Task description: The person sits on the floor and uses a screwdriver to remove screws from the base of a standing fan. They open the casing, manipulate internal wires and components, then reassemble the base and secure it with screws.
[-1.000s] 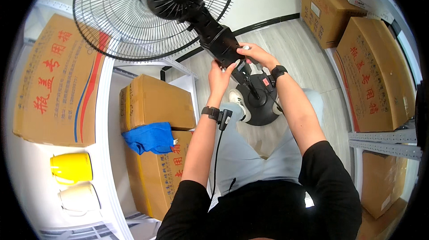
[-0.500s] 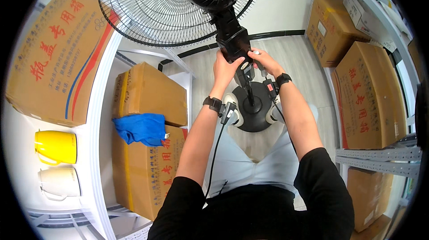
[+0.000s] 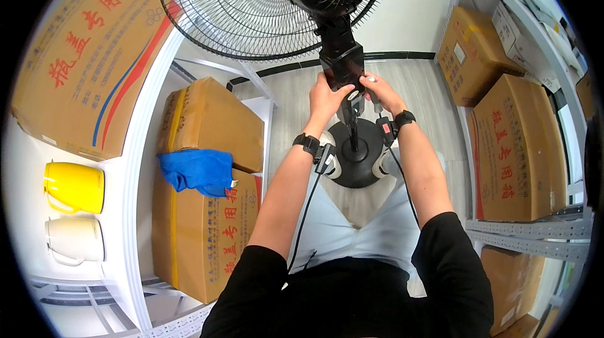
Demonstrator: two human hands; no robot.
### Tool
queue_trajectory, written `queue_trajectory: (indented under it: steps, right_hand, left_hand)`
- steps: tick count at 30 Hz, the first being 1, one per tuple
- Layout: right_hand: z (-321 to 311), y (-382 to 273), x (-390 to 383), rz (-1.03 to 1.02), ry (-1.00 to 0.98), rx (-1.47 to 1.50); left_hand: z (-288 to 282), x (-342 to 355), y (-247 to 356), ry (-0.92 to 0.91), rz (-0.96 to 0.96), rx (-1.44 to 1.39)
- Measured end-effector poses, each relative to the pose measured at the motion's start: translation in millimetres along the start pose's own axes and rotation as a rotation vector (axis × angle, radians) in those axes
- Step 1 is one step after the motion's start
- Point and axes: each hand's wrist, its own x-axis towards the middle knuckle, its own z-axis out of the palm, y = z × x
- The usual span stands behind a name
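A black standing fan point(image 3: 345, 26) rises in front of me, its wire cage tilted up to the far left and its round base point(image 3: 355, 157) on the floor between my feet. My left hand point(image 3: 327, 100) is closed around the left side of the fan's neck, its thumb across the front below the black housing. On the other side, my right hand point(image 3: 385, 94) is closed with its fingertips against the neck. A slim grey object point(image 3: 375, 102) shows in the right hand, pointing down; its kind is unclear.
Shelves flank me on both sides. On the left are large cardboard boxes point(image 3: 207, 228), a blue cloth point(image 3: 198, 173), a yellow jug point(image 3: 74, 187) and a white jug point(image 3: 74, 240). Cardboard boxes point(image 3: 519, 149) fill the right shelf. Cables hang from both wrist straps.
The view has shifted, so the fan and my hands appear slightly farther right. Both hands keep their places at the fan's neck.
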Motion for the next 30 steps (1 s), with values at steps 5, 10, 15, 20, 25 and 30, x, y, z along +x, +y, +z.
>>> queue_trajectory:
  steps: [5, 10, 15, 20, 25, 30]
  right_hand:
    - [3.7, 6.7, -3.5, -0.006, -0.001, 0.007]
    - [7.2, -0.3, -7.7, -0.044, -0.011, 0.012]
    - [3.2, 2.3, -24.8, -0.059, 0.004, 0.03]
    - [-0.1, 4.3, -40.6, -0.074, 0.108, 0.045]
    - [-11.4, 8.7, -51.9, -0.081, 0.183, 0.068]
    - [-11.6, 13.0, -54.5, -0.082, 0.237, 0.048]
  left_hand:
    - [-1.8, -5.8, -6.0, -0.011, 0.003, -0.056]
    - [-3.9, -4.9, -9.6, -0.022, 0.0, -0.124]
    - [1.2, -12.9, -4.2, -0.071, 0.004, -0.179]
    - [7.6, -11.1, 3.0, -0.121, 0.023, -0.21]
    - [19.8, -4.5, 9.2, -0.196, 0.035, -0.25]
    - [38.6, 0.9, -0.2, -0.244, 0.09, -0.314]
